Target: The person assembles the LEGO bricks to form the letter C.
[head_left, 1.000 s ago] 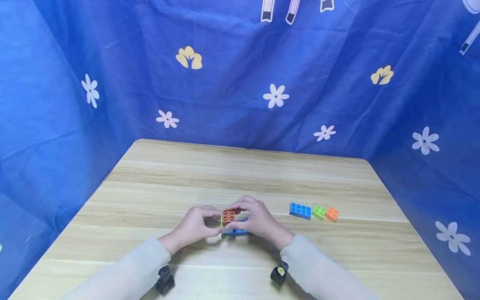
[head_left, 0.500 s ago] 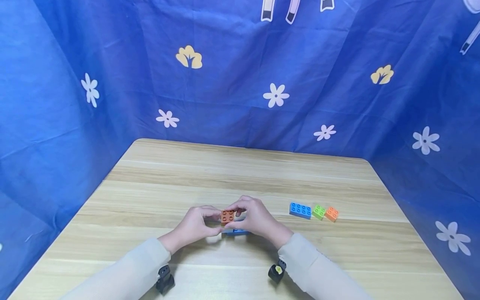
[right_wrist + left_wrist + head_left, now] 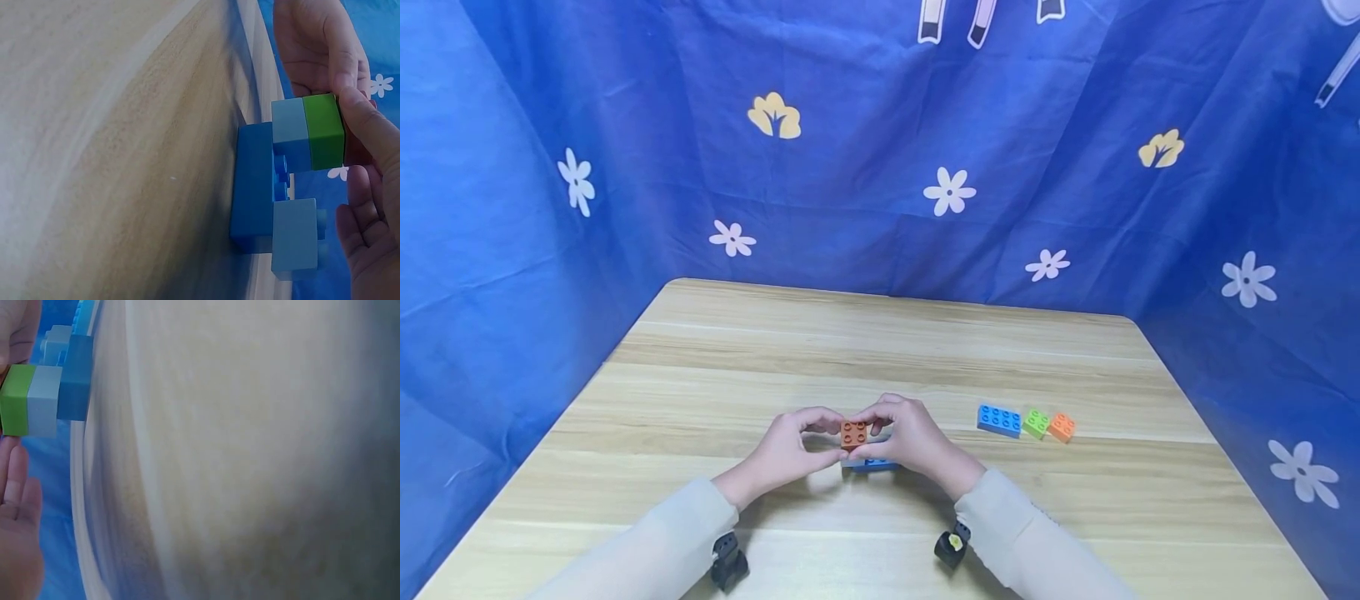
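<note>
"Forearms [image 3: 640, 533] slant inward, left hand [image 3: 782, 450] and right hand [image 3: 917, 437] curved, thumbs and fingers [image 3: 878, 410] pinching the red brick [image 3: 853, 434]!"
"Studs up! And under those fingertips?"
"Smooth green brick [image 3: 325, 131], right beneath the red, then pale brick [image 3: 290, 131], then blue brick [image 3: 253, 187], long axis left to right!"

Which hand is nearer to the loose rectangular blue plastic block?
Right: the right hand is left of the loose blue block; the left hand is farther left.
</note>
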Demonstrator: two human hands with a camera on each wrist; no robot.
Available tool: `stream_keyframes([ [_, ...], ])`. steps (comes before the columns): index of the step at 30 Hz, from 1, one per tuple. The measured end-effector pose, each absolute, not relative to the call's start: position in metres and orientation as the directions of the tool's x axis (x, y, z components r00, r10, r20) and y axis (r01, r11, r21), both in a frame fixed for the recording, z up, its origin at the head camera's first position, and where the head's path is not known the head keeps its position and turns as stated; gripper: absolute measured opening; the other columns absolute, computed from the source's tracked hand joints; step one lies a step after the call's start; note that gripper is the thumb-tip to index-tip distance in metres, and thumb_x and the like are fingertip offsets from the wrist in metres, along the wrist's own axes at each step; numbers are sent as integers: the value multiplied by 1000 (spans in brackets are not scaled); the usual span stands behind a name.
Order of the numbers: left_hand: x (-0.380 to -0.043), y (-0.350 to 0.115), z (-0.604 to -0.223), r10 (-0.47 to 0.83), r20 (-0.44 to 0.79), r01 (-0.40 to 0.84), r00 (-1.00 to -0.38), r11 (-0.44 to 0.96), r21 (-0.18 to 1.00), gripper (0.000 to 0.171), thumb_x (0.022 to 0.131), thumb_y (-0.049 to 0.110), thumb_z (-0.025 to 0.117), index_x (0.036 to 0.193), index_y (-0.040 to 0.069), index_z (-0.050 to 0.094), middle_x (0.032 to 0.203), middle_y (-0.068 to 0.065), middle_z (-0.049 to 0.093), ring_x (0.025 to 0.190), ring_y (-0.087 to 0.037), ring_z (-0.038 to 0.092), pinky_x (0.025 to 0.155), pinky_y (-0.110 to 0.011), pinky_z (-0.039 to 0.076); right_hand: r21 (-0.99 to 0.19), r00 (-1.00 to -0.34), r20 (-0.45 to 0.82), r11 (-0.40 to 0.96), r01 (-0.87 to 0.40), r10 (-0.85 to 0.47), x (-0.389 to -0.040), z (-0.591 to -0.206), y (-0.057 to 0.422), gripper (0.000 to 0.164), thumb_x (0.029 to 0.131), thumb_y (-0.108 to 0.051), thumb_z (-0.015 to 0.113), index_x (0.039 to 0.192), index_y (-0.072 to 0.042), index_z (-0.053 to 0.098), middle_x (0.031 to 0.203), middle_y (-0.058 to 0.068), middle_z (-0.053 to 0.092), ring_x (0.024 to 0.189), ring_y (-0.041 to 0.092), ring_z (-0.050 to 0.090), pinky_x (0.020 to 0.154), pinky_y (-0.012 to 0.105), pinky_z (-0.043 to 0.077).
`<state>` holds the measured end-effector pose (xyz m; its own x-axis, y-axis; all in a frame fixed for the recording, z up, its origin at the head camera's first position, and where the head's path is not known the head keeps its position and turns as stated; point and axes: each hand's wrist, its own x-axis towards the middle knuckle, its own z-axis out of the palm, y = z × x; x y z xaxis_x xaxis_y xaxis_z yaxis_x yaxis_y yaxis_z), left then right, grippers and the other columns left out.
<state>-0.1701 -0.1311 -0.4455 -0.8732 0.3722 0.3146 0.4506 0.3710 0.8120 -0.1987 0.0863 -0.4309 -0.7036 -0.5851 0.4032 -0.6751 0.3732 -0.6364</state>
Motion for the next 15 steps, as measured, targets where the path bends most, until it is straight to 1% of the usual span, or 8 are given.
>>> stream_keyframes([
  [5,-168,-131,-444,346,328,444,-879,348,826,33,75,17,82,103,9,68,99,1,69,92,-21,64,88,-43,50,-648,-709,406,366,-668,-576,-198,-431,86,43,63,-25,89,102,-14,75,82,-10,62,74,2,57,66,19,51],
  [10,-167,-131,-443,325,357,469,-876,399,788,32,72,15,84,101,8,73,100,2,69,90,-15,64,86,-38,52,-654,-714,404,365,-662,-572,-198,-431,85,44,64,-28,88,103,-16,74,82,-12,62,75,2,57,65,19,49],
  [15,-167,-130,-442,332,387,503,-860,420,756,33,70,10,84,100,6,73,96,1,70,89,-14,65,86,-40,52,-652,-724,379,388,-651,-576,-197,-432,86,44,65,-29,88,104,-17,74,84,-13,60,77,4,57,68,20,50],
])
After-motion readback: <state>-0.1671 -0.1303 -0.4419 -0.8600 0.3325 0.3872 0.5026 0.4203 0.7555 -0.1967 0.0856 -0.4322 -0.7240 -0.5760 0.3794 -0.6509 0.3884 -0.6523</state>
